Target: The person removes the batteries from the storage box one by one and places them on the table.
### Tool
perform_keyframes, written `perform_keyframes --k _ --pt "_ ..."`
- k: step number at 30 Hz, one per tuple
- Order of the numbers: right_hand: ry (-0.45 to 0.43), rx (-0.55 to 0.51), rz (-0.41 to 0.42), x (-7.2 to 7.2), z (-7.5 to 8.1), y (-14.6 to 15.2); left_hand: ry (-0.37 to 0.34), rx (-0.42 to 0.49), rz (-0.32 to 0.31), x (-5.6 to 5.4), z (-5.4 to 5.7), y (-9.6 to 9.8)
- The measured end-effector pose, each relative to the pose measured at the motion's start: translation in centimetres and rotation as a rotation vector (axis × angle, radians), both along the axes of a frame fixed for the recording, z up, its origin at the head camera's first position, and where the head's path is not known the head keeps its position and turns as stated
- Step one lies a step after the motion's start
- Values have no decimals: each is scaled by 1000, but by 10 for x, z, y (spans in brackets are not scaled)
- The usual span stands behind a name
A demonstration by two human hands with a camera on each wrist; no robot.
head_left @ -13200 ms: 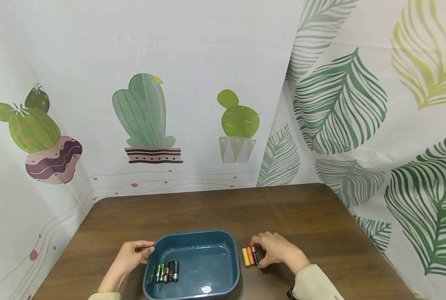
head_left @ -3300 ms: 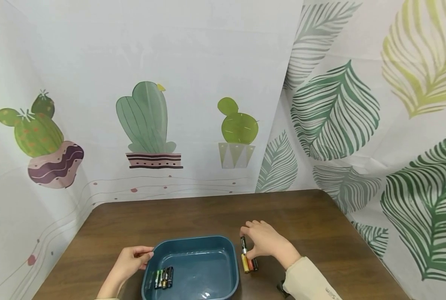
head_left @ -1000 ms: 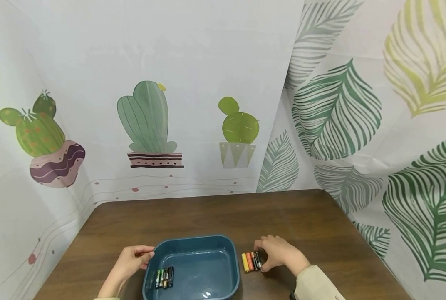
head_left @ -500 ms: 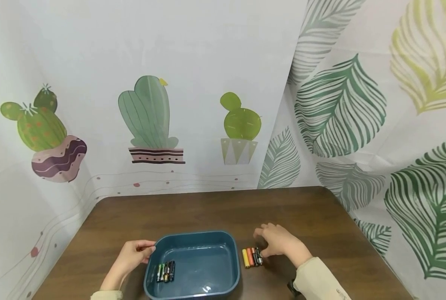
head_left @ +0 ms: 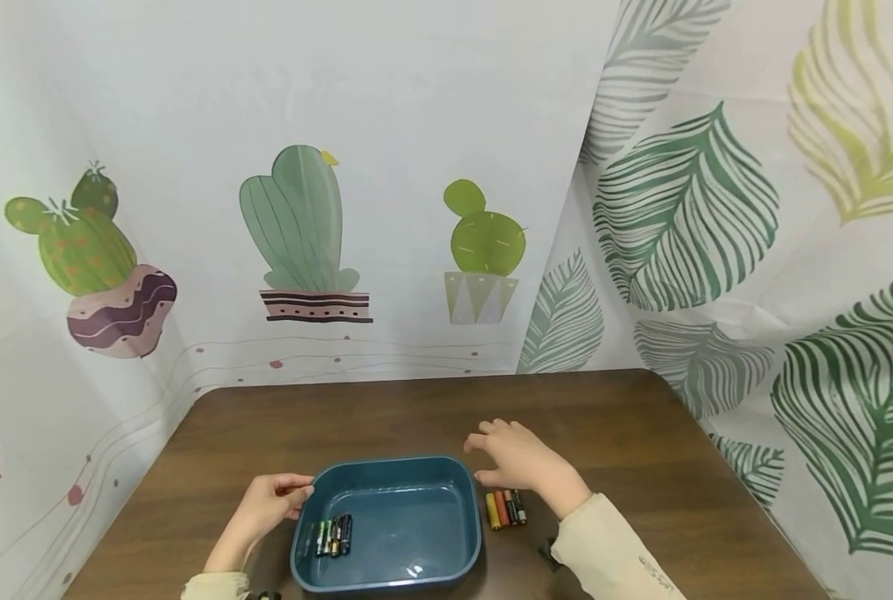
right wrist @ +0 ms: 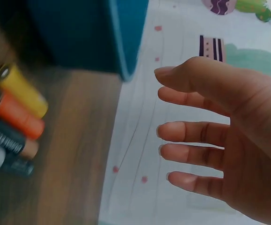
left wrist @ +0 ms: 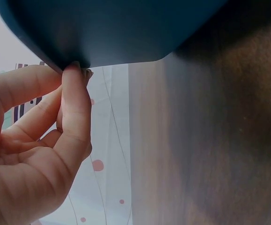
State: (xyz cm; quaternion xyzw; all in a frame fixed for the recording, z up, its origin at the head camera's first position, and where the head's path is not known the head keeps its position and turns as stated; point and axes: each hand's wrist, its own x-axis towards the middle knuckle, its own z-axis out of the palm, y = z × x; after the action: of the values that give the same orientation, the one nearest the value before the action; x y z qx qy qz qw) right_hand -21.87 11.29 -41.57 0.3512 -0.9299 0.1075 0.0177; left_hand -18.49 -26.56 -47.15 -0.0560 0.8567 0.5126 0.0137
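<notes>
My left hand (head_left: 268, 507) pinches the left rim of a blue plastic bin (head_left: 409, 533) between thumb and forefinger; the left wrist view shows the grip from outside the wall. Several batteries (head_left: 334, 535) lie side by side in the bin's left part. Right of the bin, on the table, another row holds a yellow battery (right wrist: 22, 90), an orange battery (right wrist: 17, 115), a black battery with a copper end (right wrist: 6, 136) and a black-and-silver battery (right wrist: 6, 159). My right hand (head_left: 517, 458) hovers beyond that row by the bin's right rim, fingers spread, holding nothing.
The brown wooden table (head_left: 581, 417) reaches back to a white wall cloth (head_left: 401, 125) printed with cacti and leaves. A dark band (head_left: 548, 553) sits at my right wrist, by the pale sleeve (head_left: 611, 554).
My right hand set the black-and-silver battery at the right end of the table row, let go, then rose and moved left toward the bin. The bin holds fewer batteries than at first.
</notes>
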Motion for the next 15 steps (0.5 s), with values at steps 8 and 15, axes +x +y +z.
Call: perform_keyframes --k 8,15 --pt "48 32 59 -1 9 -33 -1 11 -6 1 1 0" --pt "50 66 110 -1 16 -64 -10 7 -14 0 0 -1"
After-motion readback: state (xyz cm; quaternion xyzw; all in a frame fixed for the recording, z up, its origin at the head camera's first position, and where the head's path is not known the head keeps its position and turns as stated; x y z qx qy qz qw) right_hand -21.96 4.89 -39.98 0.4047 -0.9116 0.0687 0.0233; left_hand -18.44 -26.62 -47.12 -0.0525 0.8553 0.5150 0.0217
